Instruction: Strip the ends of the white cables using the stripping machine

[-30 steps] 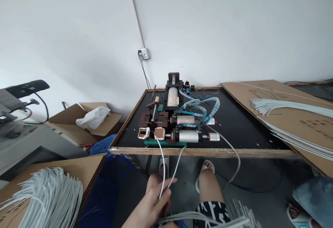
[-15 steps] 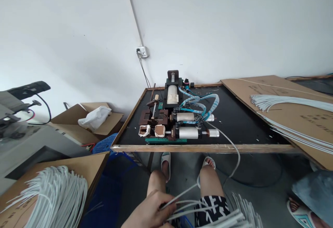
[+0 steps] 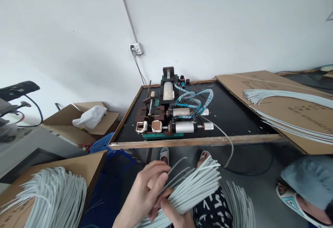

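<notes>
— Bundle of white cords (image 3: 194,186): where do we have it?
— Low in front of us, over our lap. It sits below the front edge of the tabletop (image 3: 234,139) and apart from it.
— Which way does it run?
— Its long axis lies on a slant, from lower left at our hands to upper right. The cut ends point away from us and to the right, towards the tabletop. A few loose strands fan out above the main bunch.
— And our hands?
— Our left hand (image 3: 145,193) is curled closed, thumb and fingers pinching the near part of the bundle from the left. Our right hand (image 3: 170,214) sits beneath, mostly hidden, and its fingers wrap the bundle from below.
— What do we see around it?
— On the tabletop stands a small machine (image 3: 169,115) with metal cylinders and blue hoses. A cardboard sheet (image 3: 286,112) to the right carries more cords laid lengthwise. A heap of cords (image 3: 54,190) fans out on cardboard at our left. Another person's sandalled foot (image 3: 288,195) shows at lower right.
</notes>
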A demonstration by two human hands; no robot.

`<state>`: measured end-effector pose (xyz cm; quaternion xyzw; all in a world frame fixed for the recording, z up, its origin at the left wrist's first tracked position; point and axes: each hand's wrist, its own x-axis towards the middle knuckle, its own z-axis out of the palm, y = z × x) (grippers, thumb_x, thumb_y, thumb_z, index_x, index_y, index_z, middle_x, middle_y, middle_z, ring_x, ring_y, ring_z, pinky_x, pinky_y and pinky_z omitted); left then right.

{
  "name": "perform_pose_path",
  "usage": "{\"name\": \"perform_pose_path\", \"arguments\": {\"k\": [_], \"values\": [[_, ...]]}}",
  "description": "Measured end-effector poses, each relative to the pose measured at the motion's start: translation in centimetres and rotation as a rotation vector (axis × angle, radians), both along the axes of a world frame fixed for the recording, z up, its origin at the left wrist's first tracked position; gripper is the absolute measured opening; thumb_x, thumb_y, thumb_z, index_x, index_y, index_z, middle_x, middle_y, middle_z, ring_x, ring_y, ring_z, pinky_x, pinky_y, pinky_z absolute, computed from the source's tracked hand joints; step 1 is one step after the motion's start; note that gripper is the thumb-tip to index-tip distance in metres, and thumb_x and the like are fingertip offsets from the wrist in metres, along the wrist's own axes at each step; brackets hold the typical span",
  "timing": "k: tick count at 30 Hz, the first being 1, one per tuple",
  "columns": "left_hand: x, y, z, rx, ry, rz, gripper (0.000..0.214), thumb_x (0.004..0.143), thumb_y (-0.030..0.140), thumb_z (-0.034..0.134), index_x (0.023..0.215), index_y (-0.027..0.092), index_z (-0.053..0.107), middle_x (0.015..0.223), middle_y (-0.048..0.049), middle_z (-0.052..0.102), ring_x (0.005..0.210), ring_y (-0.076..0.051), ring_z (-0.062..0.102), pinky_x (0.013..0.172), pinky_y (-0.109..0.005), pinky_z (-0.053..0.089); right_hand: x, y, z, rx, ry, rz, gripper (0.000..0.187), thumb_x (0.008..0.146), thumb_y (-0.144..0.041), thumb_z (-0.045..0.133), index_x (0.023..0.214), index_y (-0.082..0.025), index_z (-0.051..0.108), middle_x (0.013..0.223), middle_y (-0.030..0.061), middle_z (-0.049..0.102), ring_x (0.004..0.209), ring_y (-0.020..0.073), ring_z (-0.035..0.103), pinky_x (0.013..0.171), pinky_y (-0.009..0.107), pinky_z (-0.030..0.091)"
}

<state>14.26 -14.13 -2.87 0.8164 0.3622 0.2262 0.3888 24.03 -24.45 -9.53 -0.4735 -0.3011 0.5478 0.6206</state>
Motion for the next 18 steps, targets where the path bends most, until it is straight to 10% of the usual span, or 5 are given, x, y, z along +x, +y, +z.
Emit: {"name": "perform_pose_path", "arguments": {"k": [4,12,18], "values": [[1.8,-1.2,2.1,-0.106,0.032,-0.153,0.022,0.097,0.035,0.061,0.091,0.021,0.077,0.093,-0.0064,0.077,0.088,-0.022,0.070,0.083,-0.028,0.052,-0.4,0.0,-1.2,-0.147,-0.128,-0.120,0.030,0.076,-0.050,0.076,0.094,-0.026,0.076,0.113,0.0080,0.074,0.127,0.0327,0.060,0.121,0.047,0.033],[2.4,-1.2,1.0,-0.162,0.007,0.050,0.030,0.095,0.038,0.061,0.078,0.018,0.076,0.075,-0.0048,0.075,0.070,-0.018,0.064,0.064,-0.023,0.049,-1.0,1.0,-2.2,-0.054,-0.159,-0.145,0.037,0.079,-0.061,0.072,0.087,-0.025,0.079,0.111,0.0083,0.075,0.135,0.0321,0.053,0.127,0.047,0.024],[2.1,-0.2,-0.2,-0.415,-0.417,0.278,0.034,0.086,0.050,0.074,0.082,0.016,0.070,0.065,-0.0014,0.067,0.056,-0.012,0.058,0.051,-0.019,0.048,-0.6,1.1,-2.1,0.017,-0.039,-0.181,0.041,0.086,-0.064,0.065,0.092,-0.026,0.080,0.094,0.0043,0.080,0.094,0.0256,0.073,0.096,0.036,0.055]]}}
